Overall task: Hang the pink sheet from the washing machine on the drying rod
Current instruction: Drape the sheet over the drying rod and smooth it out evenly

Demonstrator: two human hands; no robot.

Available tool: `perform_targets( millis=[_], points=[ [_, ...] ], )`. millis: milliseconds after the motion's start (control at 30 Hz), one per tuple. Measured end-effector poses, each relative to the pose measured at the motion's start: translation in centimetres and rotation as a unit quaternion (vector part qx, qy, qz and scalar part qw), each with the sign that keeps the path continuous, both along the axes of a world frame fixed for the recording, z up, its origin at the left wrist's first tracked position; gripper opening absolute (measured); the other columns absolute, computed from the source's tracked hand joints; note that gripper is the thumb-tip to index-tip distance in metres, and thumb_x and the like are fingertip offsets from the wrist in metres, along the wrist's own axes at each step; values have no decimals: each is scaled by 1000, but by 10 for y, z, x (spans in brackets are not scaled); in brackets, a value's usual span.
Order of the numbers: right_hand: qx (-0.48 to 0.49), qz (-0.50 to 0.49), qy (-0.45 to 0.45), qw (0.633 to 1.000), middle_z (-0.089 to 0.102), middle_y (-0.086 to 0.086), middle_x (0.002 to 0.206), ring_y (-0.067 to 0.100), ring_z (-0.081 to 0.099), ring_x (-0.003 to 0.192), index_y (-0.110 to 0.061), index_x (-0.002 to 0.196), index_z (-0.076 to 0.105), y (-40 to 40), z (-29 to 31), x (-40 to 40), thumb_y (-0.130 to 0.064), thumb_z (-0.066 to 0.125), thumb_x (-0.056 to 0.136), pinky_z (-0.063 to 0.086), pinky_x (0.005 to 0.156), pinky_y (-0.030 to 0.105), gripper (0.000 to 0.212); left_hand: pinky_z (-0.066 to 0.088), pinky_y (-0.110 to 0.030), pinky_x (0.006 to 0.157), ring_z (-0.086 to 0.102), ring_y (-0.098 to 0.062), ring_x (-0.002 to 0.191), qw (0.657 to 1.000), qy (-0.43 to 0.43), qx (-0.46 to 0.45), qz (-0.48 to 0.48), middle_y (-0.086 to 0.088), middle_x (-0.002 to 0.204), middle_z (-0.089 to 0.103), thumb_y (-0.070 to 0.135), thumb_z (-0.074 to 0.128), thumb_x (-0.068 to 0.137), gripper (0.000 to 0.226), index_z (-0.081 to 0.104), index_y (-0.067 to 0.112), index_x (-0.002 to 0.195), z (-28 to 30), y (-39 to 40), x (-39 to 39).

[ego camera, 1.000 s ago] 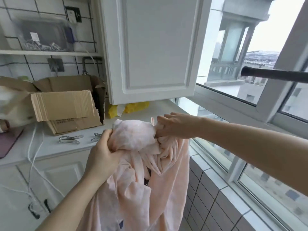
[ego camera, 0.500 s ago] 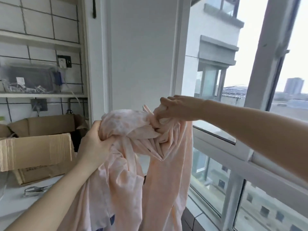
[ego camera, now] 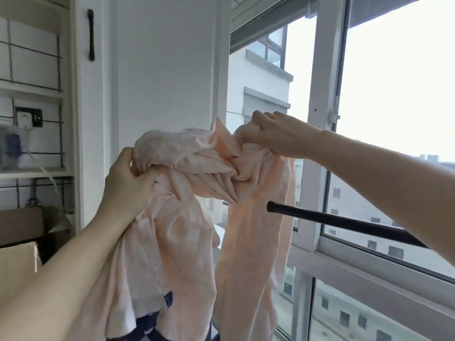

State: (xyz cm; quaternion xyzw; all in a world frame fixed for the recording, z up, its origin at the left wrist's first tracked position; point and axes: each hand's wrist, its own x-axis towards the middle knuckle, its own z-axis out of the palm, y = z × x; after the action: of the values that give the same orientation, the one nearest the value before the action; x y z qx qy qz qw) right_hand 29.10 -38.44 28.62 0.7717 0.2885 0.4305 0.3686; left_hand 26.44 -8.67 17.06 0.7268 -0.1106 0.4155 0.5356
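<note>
The pink sheet [ego camera: 187, 232] is bunched and twisted between both hands, its folds hanging down past the bottom of the view. My left hand [ego camera: 128, 178] grips its left bunch from below. My right hand [ego camera: 278, 136] grips the right bunch higher up, near the window frame. The dark drying rod [ego camera: 332, 219] runs from the right and ends just below my right hand; its tip sits beside the sheet's right hanging fold, which partly hangs behind it. The washing machine is out of view.
A white cabinet door [ego camera: 162, 77] with a dark handle [ego camera: 91, 35] stands right behind the sheet. Tiled wall shelves [ego camera: 32, 89] and a cardboard box [ego camera: 22, 225] are at the left. The window frame [ego camera: 322, 119] and glass fill the right side.
Both hands have lifted the bunched sheet upward and toward the window. My view has tilted up, the counter has dropped out of sight, and the rod now shows below my right hand.
</note>
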Motion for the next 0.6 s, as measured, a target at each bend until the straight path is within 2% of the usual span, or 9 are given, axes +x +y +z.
perform_targets(
  millis=[67, 133, 200, 267, 400, 467, 533, 600],
  points=[
    [13, -13, -28, 999, 45, 13, 97, 25, 47, 70, -28, 129, 48, -12, 4, -10, 2, 54, 84, 50, 67, 41, 54, 43, -31, 62, 59, -21, 77, 1000, -23, -1, -14, -5, 86, 62, 30, 66, 85, 21, 54, 15, 95, 11, -3, -8],
    [30, -48, -50, 997, 44, 13, 95, 26, 47, 66, -28, 126, 49, -21, 6, -24, 4, 55, 81, 50, 66, 42, 56, 42, -29, 60, 57, -19, 74, 998, -53, 6, -26, -3, 83, 59, 27, 65, 86, 20, 52, 15, 96, 24, -8, -18],
    [50, -95, -66, 992, 45, 13, 94, 25, 46, 65, -27, 122, 50, -30, 7, -41, 4, 55, 82, 48, 66, 40, 51, 40, -27, 58, 54, -14, 69, 995, -83, 26, -39, 1, 78, 57, 25, 65, 87, 19, 51, 17, 96, 37, -14, -29],
    [76, -118, -74, 987, 45, 12, 92, 25, 45, 63, -25, 118, 51, -38, 5, -60, 2, 55, 83, 44, 62, 37, 44, 41, -30, 58, 53, -16, 68, 992, -107, 50, -53, 0, 77, 56, 26, 66, 86, 20, 51, 17, 97, 46, -21, -39],
    [120, -141, -45, 982, 43, 14, 97, 28, 47, 67, -25, 123, 49, -53, -8, -104, -1, 42, 83, 46, 67, 40, 47, 42, -36, 58, 53, -19, 65, 985, -127, 90, -72, -4, 75, 56, 26, 65, 87, 21, 51, 15, 97, 47, -31, -60],
    [148, -162, -18, 976, 42, 11, 101, 27, 50, 74, -29, 128, 44, -62, -16, -125, -1, 49, 86, 47, 71, 37, 50, 44, -38, 60, 54, -21, 66, 982, -135, 105, -85, -5, 76, 57, 25, 64, 87, 20, 50, 15, 99, 40, -37, -74],
    [219, -179, 23, 959, 40, 7, 105, 24, 49, 82, -37, 132, 36, -70, -22, -139, -9, 52, 90, 45, 76, 35, 53, 45, -40, 62, 55, -22, 67, 977, -143, 122, -100, -5, 77, 58, 25, 62, 87, 20, 49, 17, 100, 33, -45, -90],
    [290, -188, 77, 935, 38, 5, 106, 24, 49, 85, -37, 131, 34, -77, -27, -147, -14, 53, 90, 49, 78, 40, 52, 44, -36, 59, 55, -17, 68, 973, -142, 139, -118, -1, 77, 58, 24, 60, 88, 19, 49, 19, 103, 27, -53, -104]
  ],
)
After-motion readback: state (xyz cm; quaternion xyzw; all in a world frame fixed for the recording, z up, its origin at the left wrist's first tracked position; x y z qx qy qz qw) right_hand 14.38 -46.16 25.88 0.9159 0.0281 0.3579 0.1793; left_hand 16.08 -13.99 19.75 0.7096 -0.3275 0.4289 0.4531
